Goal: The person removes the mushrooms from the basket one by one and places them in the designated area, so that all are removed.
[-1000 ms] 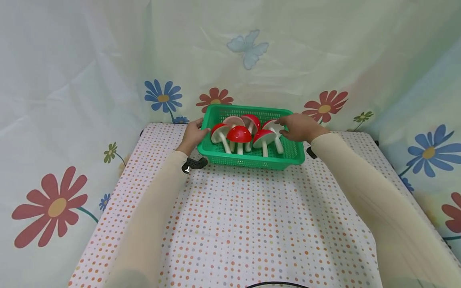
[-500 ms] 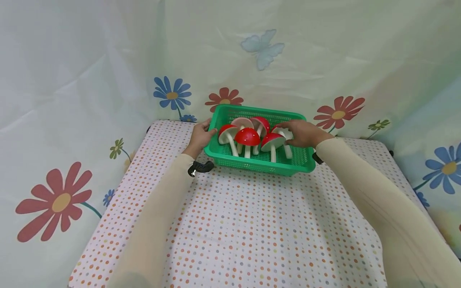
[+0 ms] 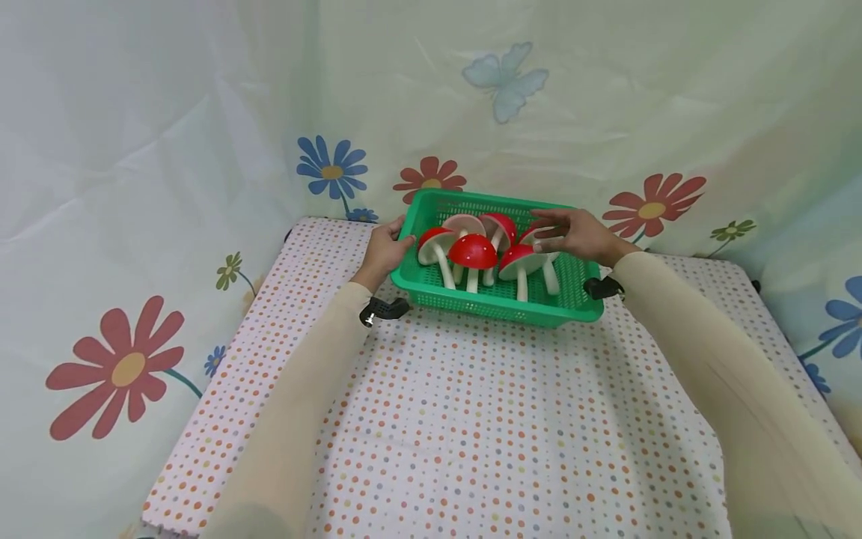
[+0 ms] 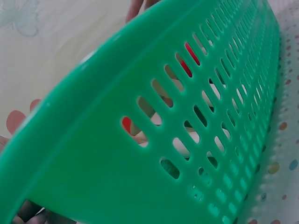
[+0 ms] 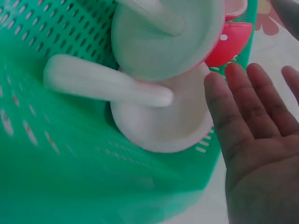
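A green plastic basket [image 3: 471,299] stands at the far side of the table, holding several toy mushrooms [image 3: 474,252] with red, white-dotted caps and white stems. My left hand [image 3: 384,253] grips the basket's left end, its thumb at the rim and its fingers outside; in the left wrist view curled fingers [image 4: 37,217] show beneath the rim. Over the right end of the basket is my right hand [image 3: 584,236], fingers extended and holding nothing. It is nearest the rightmost mushroom [image 5: 154,126], whose pale underside faces up with the stem pointing away from the hand.
A white tablecloth [image 3: 431,419] with coloured dots covers the table. Behind the basket hangs a pale backdrop [image 3: 579,112] printed with flowers and a butterfly. Black camera mounts [image 3: 384,309] sit at both wrists.
My right hand's fingers have straightened and come away from the rightmost mushroom. My left hand keeps its hold on the basket. The head view has turned slightly left, shifting the scene rightward.
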Tool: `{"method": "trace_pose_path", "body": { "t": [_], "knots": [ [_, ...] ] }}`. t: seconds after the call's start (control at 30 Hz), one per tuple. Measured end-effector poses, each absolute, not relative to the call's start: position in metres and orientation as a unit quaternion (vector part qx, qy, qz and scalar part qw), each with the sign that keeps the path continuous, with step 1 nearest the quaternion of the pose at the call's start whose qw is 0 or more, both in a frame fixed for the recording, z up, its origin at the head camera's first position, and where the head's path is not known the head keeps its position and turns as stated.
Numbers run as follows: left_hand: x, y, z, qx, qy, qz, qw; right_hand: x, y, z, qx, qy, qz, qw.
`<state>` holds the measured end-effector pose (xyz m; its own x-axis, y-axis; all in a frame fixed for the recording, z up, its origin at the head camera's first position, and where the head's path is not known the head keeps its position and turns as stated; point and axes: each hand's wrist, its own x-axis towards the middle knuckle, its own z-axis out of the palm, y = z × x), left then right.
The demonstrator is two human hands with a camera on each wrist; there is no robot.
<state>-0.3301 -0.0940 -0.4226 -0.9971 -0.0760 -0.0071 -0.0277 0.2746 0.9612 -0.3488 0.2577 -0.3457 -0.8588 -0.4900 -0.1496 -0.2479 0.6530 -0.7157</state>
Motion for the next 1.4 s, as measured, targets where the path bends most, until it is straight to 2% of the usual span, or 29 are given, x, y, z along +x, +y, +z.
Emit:
{"method": "trace_pose_path", "body": {
  "t": [0.2, 0.3, 0.53, 1.13, 1.4],
  "knots": [
    [-0.330, -0.095, -0.420, 0.028, -0.795, -0.606, 0.018, -0.352, 0.251, -0.355, -0.191, 0.848, -0.454, 0.193],
    [-0.331, -0.094, -0.420, 0.023, -0.793, -0.609, 0.016, -0.354, 0.251, -0.362, -0.183, 0.853, -0.453, 0.183],
    [-0.334, -0.092, -0.419, 0.026, -0.797, -0.603, 0.022, -0.358, 0.254, -0.375, -0.172, 0.878, -0.399, 0.201],
    [-0.335, -0.091, -0.420, 0.033, -0.805, -0.592, 0.027, -0.359, 0.248, -0.392, -0.183, 0.948, -0.255, 0.043],
    [-0.332, -0.092, -0.421, 0.038, -0.798, -0.601, 0.014, -0.358, 0.246, -0.395, -0.149, 0.951, -0.270, 0.009]
  ]
}}
